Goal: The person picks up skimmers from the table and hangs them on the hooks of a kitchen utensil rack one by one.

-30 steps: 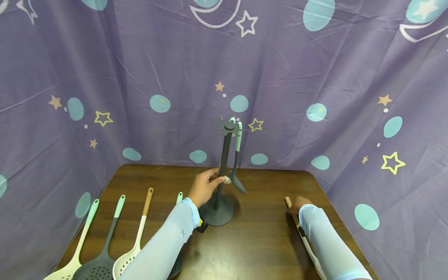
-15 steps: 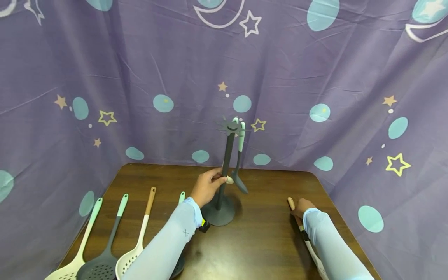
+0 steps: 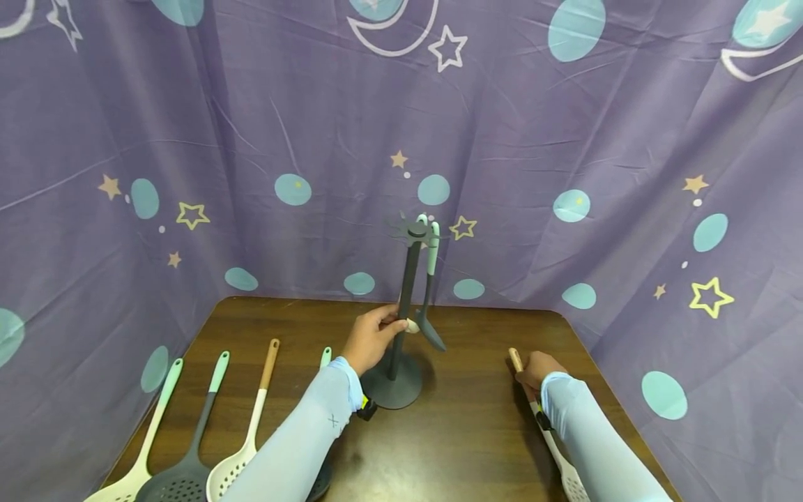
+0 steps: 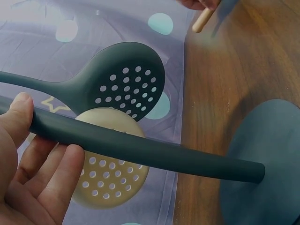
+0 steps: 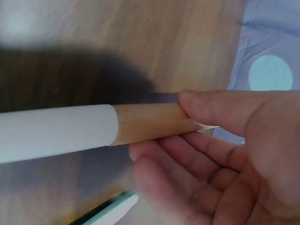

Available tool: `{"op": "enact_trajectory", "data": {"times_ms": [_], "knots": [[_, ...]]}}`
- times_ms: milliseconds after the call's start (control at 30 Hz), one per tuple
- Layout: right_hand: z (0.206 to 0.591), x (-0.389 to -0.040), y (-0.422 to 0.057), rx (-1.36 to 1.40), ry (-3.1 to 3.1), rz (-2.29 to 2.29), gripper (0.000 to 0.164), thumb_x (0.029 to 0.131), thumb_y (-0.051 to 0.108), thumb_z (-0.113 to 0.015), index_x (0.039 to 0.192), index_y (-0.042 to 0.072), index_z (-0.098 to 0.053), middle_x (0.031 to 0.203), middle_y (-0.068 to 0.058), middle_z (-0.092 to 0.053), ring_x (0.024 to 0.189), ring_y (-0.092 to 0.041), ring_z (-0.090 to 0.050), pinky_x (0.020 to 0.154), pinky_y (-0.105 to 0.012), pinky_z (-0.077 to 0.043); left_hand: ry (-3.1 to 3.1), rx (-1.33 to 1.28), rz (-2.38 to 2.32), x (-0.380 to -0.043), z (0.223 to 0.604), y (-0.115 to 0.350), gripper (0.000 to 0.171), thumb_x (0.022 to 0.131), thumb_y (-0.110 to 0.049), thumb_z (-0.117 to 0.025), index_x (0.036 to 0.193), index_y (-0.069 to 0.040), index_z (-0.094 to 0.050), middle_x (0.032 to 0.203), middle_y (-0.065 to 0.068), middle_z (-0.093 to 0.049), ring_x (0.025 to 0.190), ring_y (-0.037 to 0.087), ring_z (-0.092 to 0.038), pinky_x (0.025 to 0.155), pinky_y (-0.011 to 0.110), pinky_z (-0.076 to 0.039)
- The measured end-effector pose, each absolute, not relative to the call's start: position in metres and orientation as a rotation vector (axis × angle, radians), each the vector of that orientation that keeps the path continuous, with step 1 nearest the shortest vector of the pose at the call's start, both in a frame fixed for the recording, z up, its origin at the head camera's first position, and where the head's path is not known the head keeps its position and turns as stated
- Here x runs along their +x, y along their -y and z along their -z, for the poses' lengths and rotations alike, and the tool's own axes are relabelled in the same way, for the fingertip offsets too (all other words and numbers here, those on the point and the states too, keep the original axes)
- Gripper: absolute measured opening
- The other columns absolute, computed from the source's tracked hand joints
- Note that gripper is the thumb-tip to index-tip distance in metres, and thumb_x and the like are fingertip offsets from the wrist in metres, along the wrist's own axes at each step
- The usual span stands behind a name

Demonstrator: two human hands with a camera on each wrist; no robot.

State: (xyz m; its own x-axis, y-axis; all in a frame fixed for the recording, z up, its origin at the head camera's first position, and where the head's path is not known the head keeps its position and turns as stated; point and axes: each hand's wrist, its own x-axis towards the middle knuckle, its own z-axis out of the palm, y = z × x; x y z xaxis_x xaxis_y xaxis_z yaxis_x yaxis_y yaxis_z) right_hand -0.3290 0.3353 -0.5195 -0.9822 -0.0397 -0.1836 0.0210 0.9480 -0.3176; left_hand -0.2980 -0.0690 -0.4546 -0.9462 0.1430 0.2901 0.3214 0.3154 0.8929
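My left hand (image 3: 371, 340) grips the upright pole of a dark grey utensil stand (image 3: 410, 279), thumb on one side and fingers on the other. From the stand's hooked top hang a dark slotted skimmer (image 4: 124, 82) with a mint handle and a cream skimmer (image 4: 110, 180), the latter partly hidden behind the pole. On the right, my right hand (image 3: 541, 369) pinches the wooden handle of a white skimmer (image 3: 558, 453) between thumb and fingers. In the right wrist view the wood-to-white joint of that handle lies just beyond the fingertips.
At the left of the brown table (image 3: 464, 432) lie a cream skimmer (image 3: 146, 446) with a mint handle, a dark skimmer (image 3: 199, 425) and a white skimmer (image 3: 254, 418) with a wooden handle. Another mint handle (image 3: 325, 357) shows beside my left sleeve. A purple curtain (image 3: 502, 125) surrounds the table.
The white skimmer in my right hand has turned a little, its handle end shifting left and more of its perforated head showing. My left hand stays on the pole.
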Motion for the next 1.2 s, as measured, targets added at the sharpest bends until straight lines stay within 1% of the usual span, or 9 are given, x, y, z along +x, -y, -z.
{"op": "enact_trajectory", "data": {"times_ms": [67, 167, 300, 367, 500, 667, 900, 1067, 1200], "knots": [[0.516, -0.332, -0.329, -0.025, -2.935, 0.462, 0.024, 0.086, 0.021, -0.072, 0.068, 0.009, -0.063, 0.063, -0.004, -0.062, 0.059, -0.022, -0.06, 0.055, -0.035, -0.049, 2.412, -0.435, 1.689, -0.299, 0.455, 0.069, 0.035, 0.1, -0.027, -0.071, 0.133, -0.018, -0.07, 0.111, 0.003, -0.076, 0.102, 0.02, -0.072, 0.094, 0.042, -0.058], [0.51, -0.335, -0.319, -0.043, -2.986, 0.467, 0.022, 0.088, 0.024, -0.072, 0.076, 0.007, -0.066, 0.07, -0.005, -0.064, 0.066, -0.024, -0.06, 0.059, -0.04, -0.051, 2.405, -0.44, 1.684, -0.299, 0.456, 0.069, 0.034, 0.099, -0.026, -0.071, 0.132, -0.018, -0.071, 0.11, 0.002, -0.076, 0.101, 0.02, -0.073, 0.093, 0.042, -0.058], [0.498, -0.338, -0.305, -0.089, -3.064, 0.544, 0.018, 0.088, 0.021, -0.072, 0.09, 0.004, -0.068, 0.077, -0.007, -0.067, 0.07, -0.025, -0.062, 0.062, -0.043, -0.052, 2.406, -0.438, 1.701, -0.297, 0.456, 0.069, 0.033, 0.099, -0.027, -0.072, 0.131, -0.018, -0.071, 0.111, 0.003, -0.076, 0.101, 0.021, -0.073, 0.093, 0.043, -0.058], [0.49, -0.34, -0.296, -0.104, -3.1, 0.588, 0.018, 0.089, 0.02, -0.072, 0.092, 0.003, -0.067, 0.079, -0.009, -0.068, 0.071, -0.025, -0.062, 0.062, -0.044, -0.052, 2.407, -0.434, 1.708, -0.296, 0.455, 0.069, 0.033, 0.099, -0.027, -0.071, 0.131, -0.018, -0.071, 0.112, 0.003, -0.076, 0.102, 0.021, -0.073, 0.093, 0.043, -0.058], [0.47, -0.341, -0.277, -0.134, -3.159, 0.678, 0.02, 0.094, 0.022, -0.073, 0.099, 0.003, -0.067, 0.089, -0.011, -0.072, 0.075, -0.026, -0.065, 0.065, -0.045, -0.053, 2.406, -0.416, 1.714, -0.296, 0.455, 0.069, 0.033, 0.099, -0.027, -0.072, 0.131, -0.018, -0.071, 0.112, 0.003, -0.076, 0.102, 0.021, -0.073, 0.093, 0.043, -0.058], [0.45, -0.34, -0.258, -0.216, -3.23, 0.819, 0.021, 0.096, 0.023, -0.074, 0.104, 0.004, -0.069, 0.094, -0.011, -0.073, 0.079, -0.026, -0.067, 0.07, -0.046, -0.055, 2.413, -0.406, 1.704, -0.296, 0.456, 0.068, 0.033, 0.099, -0.028, -0.072, 0.13, -0.02, -0.071, 0.11, 0.002, -0.076, 0.1, 0.019, -0.073, 0.092, 0.042, -0.058], [0.431, -0.341, -0.234, -0.379, -3.321, 1.025, 0.021, 0.098, 0.023, -0.073, 0.108, 0.005, -0.069, 0.099, -0.012, -0.073, 0.089, -0.03, -0.069, 0.081, -0.048, -0.056, 2.413, -0.43, 1.692, -0.297, 0.458, 0.07, 0.032, 0.1, -0.029, -0.07, 0.129, -0.018, -0.072, 0.109, 0.001, -0.076, 0.099, 0.018, -0.073, 0.09, 0.042, -0.059], [0.42, -0.34, -0.219, -0.422, -3.323, 1.276, 0.021, 0.099, 0.019, -0.073, 0.112, 0.004, -0.068, 0.103, -0.014, -0.072, 0.091, -0.031, -0.071, 0.082, -0.048, -0.058, 2.412, -0.439, 1.688, -0.296, 0.457, 0.07, 0.033, 0.1, -0.03, -0.07, 0.131, -0.017, -0.071, 0.11, 0.002, -0.076, 0.099, 0.019, -0.073, 0.09, 0.042, -0.059], [0.41, -0.338, -0.207, -0.453, -3.324, 1.511, 0.022, 0.099, 0.019, -0.073, 0.117, 0.005, -0.068, 0.106, -0.013, -0.074, 0.09, -0.028, -0.072, 0.077, -0.043, -0.06, 2.419, -0.438, 1.693, -0.296, 0.456, 0.07, 0.033, 0.1, -0.03, -0.071, 0.131, -0.018, -0.071, 0.11, 0.002, -0.076, 0.1, 0.02, -0.073, 0.091, 0.043, -0.059]]}}
